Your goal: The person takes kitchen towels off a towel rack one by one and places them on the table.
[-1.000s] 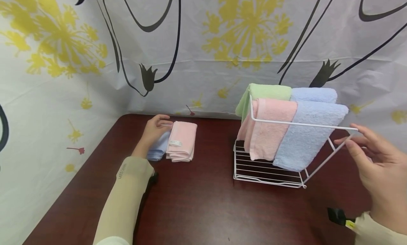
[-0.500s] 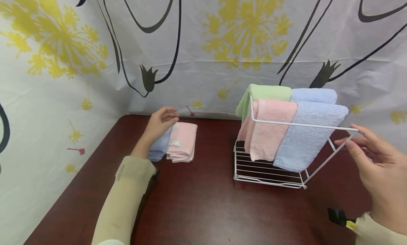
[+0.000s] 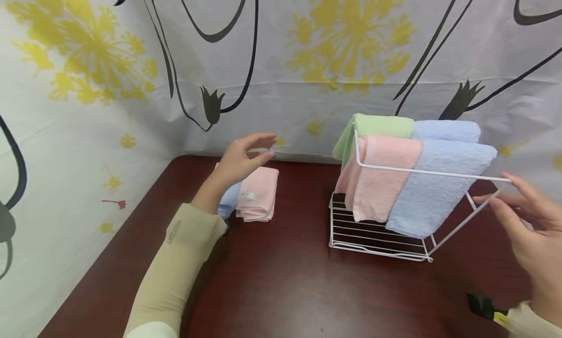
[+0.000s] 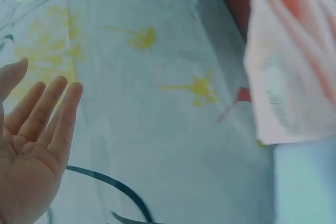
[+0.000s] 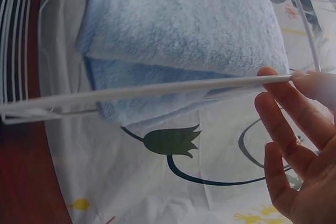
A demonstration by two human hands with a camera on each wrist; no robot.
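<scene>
My left hand [image 3: 241, 162] is raised over the folded towels at the left, fingers relaxed and apart, with nothing in it. Below it lie a folded pink towel [image 3: 261, 189] with a small white label and a folded blue towel [image 3: 230, 199], partly hidden by the hand and wrist. My right hand [image 3: 531, 226] pinches the upper right corner of a white wire rack [image 3: 439, 173] between thumb and fingers. Over the rack hang a green towel [image 3: 388, 126], a pink towel [image 3: 386, 177] and blue towels [image 3: 439, 191]. In the right wrist view, the thumb and index finger grip the white bar [image 5: 173, 86].
The dark red-brown table [image 3: 281, 279] carries everything. A curtain [image 3: 272, 84] printed with yellow flowers and dark stems stands behind it and along the left. The rack's wire base [image 3: 377, 235] sits below the hanging towels.
My left hand has risen off the folded blue towel and moved to the right and back. The view has shifted slightly. My right hand keeps its hold on the rack.
</scene>
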